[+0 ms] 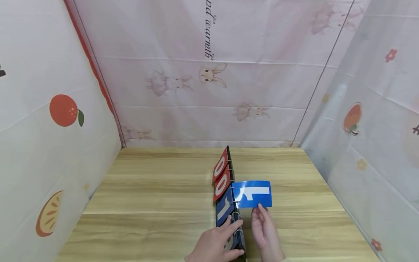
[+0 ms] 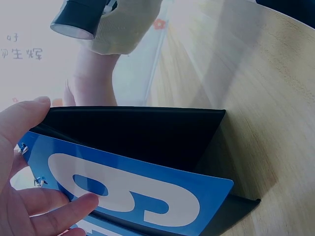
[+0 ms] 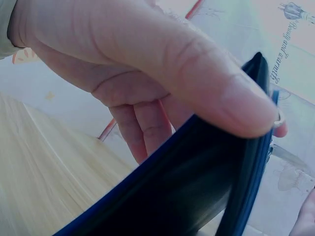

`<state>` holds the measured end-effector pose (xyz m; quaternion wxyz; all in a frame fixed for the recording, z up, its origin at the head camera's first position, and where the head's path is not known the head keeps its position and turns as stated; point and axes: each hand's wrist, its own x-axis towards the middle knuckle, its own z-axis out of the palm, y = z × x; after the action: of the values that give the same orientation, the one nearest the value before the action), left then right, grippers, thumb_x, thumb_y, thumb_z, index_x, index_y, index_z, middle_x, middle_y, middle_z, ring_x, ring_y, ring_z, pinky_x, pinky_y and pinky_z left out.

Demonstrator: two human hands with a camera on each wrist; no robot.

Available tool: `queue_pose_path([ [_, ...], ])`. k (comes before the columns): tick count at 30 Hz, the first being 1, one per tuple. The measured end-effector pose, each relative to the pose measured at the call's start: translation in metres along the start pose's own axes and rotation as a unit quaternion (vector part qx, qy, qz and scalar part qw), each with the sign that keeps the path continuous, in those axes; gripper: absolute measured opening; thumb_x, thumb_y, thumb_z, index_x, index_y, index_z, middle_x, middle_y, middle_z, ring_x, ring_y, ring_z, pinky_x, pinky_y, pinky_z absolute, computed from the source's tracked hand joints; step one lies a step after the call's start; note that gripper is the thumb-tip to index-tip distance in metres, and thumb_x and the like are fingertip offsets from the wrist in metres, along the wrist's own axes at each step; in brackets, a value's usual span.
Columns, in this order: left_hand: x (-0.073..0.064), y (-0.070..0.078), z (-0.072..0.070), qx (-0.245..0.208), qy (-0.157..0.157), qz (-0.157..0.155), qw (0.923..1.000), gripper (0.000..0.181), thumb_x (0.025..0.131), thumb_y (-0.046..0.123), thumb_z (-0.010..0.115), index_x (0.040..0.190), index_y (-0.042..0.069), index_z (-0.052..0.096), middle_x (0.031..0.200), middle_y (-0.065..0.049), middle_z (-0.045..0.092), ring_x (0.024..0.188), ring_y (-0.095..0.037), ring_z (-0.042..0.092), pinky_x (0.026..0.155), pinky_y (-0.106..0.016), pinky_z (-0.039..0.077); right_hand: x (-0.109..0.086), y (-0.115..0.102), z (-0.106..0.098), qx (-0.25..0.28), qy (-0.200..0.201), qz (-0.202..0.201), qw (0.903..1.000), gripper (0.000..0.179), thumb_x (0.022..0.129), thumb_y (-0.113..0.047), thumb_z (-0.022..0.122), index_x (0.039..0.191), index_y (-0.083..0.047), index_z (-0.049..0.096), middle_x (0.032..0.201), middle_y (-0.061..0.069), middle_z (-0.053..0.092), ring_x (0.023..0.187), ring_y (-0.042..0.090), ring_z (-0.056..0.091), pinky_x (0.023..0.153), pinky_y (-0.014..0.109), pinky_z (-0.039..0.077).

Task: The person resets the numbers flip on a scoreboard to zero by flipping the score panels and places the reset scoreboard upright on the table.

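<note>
On your left hangs a pale sheet (image 1: pixel 19 163) printed with a red-orange fruit (image 1: pixel 63 110) and, lower down, a fruit slice (image 1: pixel 49 214). Its foot meets your wood-grained table (image 1: pixel 140 207). Near the middle of that table, a little right of centre, stands the flip scoreboard (image 1: pixel 242 242), tent-shaped and running away from you.

Your left hand (image 1: pixel 214 242) comes over its near end from the left. The left wrist view shows your thumb on the black top edge and your fingers over a blue card marked 9 (image 2: pixel 165 201), so you grip the board between them. Further along that left face lies another blue card (image 1: pixel 225 211), its figure hard to make out at this slant, then two red cards (image 1: pixel 222 184), each showing a white 0. Metal rings bind them along the top.

Across the ridge, on the right side, a blue card marked 1 (image 1: pixel 253 196) sticks out, its ring edge at the board. Your right hand (image 1: pixel 265 231) pinches its near edge, close to the outer corner. Your two hands are apart, with the near end of the ridge between them.

At far right hangs another pale sheet (image 1: pixel 386 182) with a mango-like print (image 1: pixel 352 117) and small flowers.
</note>
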<state>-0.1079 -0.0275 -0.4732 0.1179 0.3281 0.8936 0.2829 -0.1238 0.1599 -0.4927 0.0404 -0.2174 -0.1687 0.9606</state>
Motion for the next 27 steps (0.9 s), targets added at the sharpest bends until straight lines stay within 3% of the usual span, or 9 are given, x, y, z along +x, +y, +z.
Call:
queue_pose_path([
  [2, 0.0, 0.0, 0.0, 0.0, -0.002, -0.002, 1.0, 0.067, 0.08, 0.066, 0.055, 0.139, 0.039, 0.04, 0.134, -0.011, 0.051, 0.091, -0.016, 0.065, 0.07, -0.035, 0.053, -0.001, 0.0, -0.001, 0.012, 0.001, 0.005, 0.9999, 0.028, 0.094, -0.009, 0.054, 0.117, -0.012, 0.04, 0.093, 0.003, 0.062, 0.079, 0.007, 0.062, 0.084, 0.014, 0.044],
  [5, 0.0, 0.002, -0.001, 0.001, -0.005, -0.003, 1.0, 0.067, 0.079, 0.067, 0.054, 0.138, 0.039, 0.04, 0.134, -0.011, 0.051, 0.094, -0.018, 0.065, 0.07, -0.035, 0.053, -0.004, 0.0, 0.0, -0.021, -0.04, 0.01, 0.9989, 0.014, 0.096, -0.018, 0.051, 0.109, -0.012, 0.049, 0.091, 0.002, 0.065, 0.08, 0.008, 0.062, 0.082, 0.017, 0.046],
  [7, 0.0, 0.002, -0.001, 0.002, -0.002, 0.002, 1.0, 0.067, 0.08, 0.067, 0.054, 0.139, 0.038, 0.04, 0.134, -0.012, 0.051, 0.092, -0.017, 0.065, 0.07, -0.035, 0.053, -0.007, 0.002, 0.003, -0.091, -0.087, 0.01, 0.992, 0.014, 0.099, -0.021, 0.047, 0.107, -0.012, 0.054, 0.096, 0.002, 0.065, 0.087, 0.01, 0.06, 0.085, 0.021, 0.045],
  [9, -0.001, 0.002, -0.001, 0.003, 0.006, 0.009, 0.9999, 0.067, 0.081, 0.065, 0.054, 0.14, 0.036, 0.04, 0.134, -0.013, 0.051, 0.088, -0.016, 0.065, 0.068, -0.035, 0.053, -0.009, 0.005, 0.008, -0.186, -0.12, -0.004, 0.9751, 0.019, 0.1, -0.022, 0.045, 0.106, -0.012, 0.059, 0.1, 0.0, 0.065, 0.095, 0.01, 0.059, 0.09, 0.025, 0.044],
  [14, 0.0, 0.002, -0.003, -0.001, -0.005, -0.003, 1.0, 0.068, 0.08, 0.066, 0.054, 0.14, 0.04, 0.038, 0.134, -0.01, 0.051, 0.085, -0.014, 0.066, 0.068, -0.035, 0.054, -0.015, 0.014, 0.024, -0.393, -0.113, -0.083, 0.9085, 0.038, 0.098, -0.03, 0.048, 0.122, -0.003, 0.059, 0.116, 0.0, 0.063, 0.105, 0.01, 0.058, 0.094, 0.031, 0.042],
  [17, 0.0, 0.003, -0.004, 0.003, -0.011, -0.006, 0.9999, 0.067, 0.08, 0.067, 0.053, 0.139, 0.04, 0.038, 0.135, -0.01, 0.051, 0.089, -0.016, 0.066, 0.069, -0.036, 0.054, -0.018, 0.018, 0.03, -0.474, -0.107, -0.127, 0.8649, 0.052, 0.098, -0.033, 0.046, 0.133, 0.006, 0.047, 0.131, 0.011, 0.054, 0.112, 0.012, 0.053, 0.099, 0.04, 0.038],
  [20, -0.001, 0.001, -0.003, 0.013, 0.005, 0.01, 0.9998, 0.067, 0.081, 0.066, 0.054, 0.14, 0.036, 0.04, 0.134, -0.012, 0.051, 0.091, -0.019, 0.065, 0.068, -0.037, 0.053, -0.02, 0.022, 0.03, -0.538, -0.128, -0.167, 0.8164, 0.047, 0.099, -0.027, 0.046, 0.132, 0.006, 0.047, 0.133, 0.019, 0.05, 0.116, 0.016, 0.05, 0.098, 0.044, 0.038],
  [23, -0.003, -0.001, -0.001, 0.02, 0.034, 0.038, 0.9985, 0.067, 0.083, 0.06, 0.057, 0.141, 0.032, 0.04, 0.133, -0.015, 0.051, 0.091, -0.02, 0.065, 0.065, -0.034, 0.053, -0.019, 0.026, 0.027, -0.59, -0.172, -0.216, 0.7585, 0.038, 0.097, -0.02, 0.05, 0.129, 0.002, 0.053, 0.128, 0.017, 0.054, 0.113, 0.022, 0.053, 0.093, 0.043, 0.043],
  [27, -0.005, -0.004, 0.002, 0.04, 0.079, 0.086, 0.9923, 0.064, 0.084, 0.053, 0.061, 0.139, 0.024, 0.044, 0.134, -0.016, 0.05, 0.087, -0.014, 0.064, 0.059, -0.026, 0.05, -0.017, 0.029, 0.023, -0.651, -0.217, -0.282, 0.6701, 0.036, 0.095, -0.018, 0.054, 0.129, -0.007, 0.056, 0.132, 0.006, 0.053, 0.119, 0.026, 0.047, 0.092, 0.051, 0.04],
])
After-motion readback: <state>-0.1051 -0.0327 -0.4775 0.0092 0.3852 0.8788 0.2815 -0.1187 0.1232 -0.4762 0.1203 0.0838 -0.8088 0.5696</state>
